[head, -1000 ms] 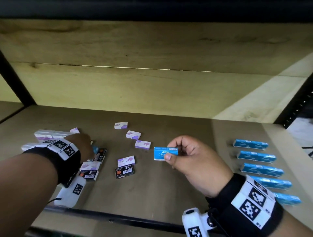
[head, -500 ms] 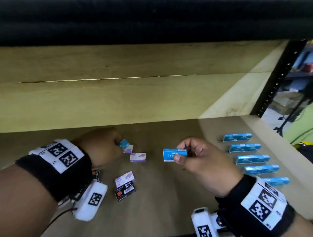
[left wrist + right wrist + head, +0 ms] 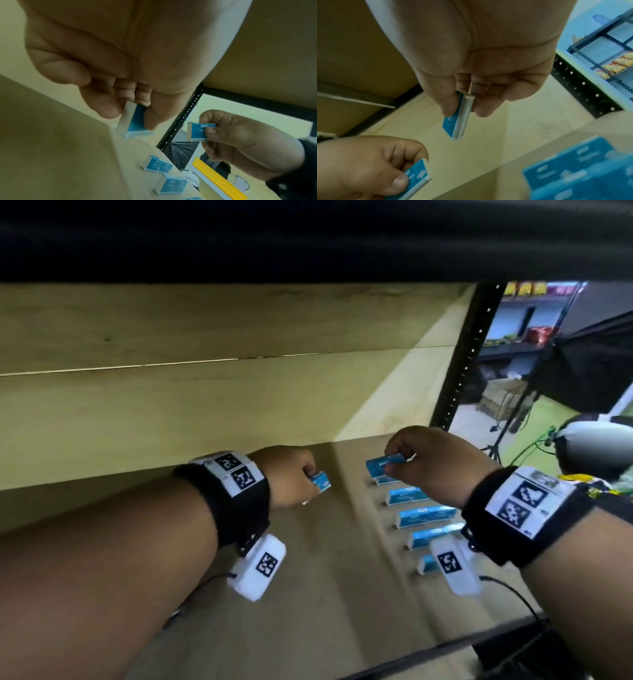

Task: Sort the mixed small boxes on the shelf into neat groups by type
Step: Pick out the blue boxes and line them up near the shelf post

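Note:
My left hand (image 3: 301, 479) pinches a small blue box (image 3: 321, 481) above the shelf board, seen close in the left wrist view as the same blue box (image 3: 135, 121) between thumb and fingers. My right hand (image 3: 407, 463) pinches a second blue box (image 3: 382, 465) over the far end of a column of blue boxes (image 3: 424, 515) laid out on the right of the shelf. The right wrist view shows that second blue box (image 3: 456, 121) held edge-on, with the left hand's box (image 3: 416, 174) lower left. The purple and black boxes are out of view.
The wooden shelf board (image 3: 325, 594) has a back wall (image 3: 171, 412) close behind the hands. A black perforated upright (image 3: 466, 354) bounds the shelf on the right. An upper shelf (image 3: 308, 237) hangs low overhead. Beyond are a tripod and other racks.
Both hands have travelled right along the shelf, each carrying its blue box. The left hand lifted its box from the mixed pile; the right hand now hovers over the blue column.

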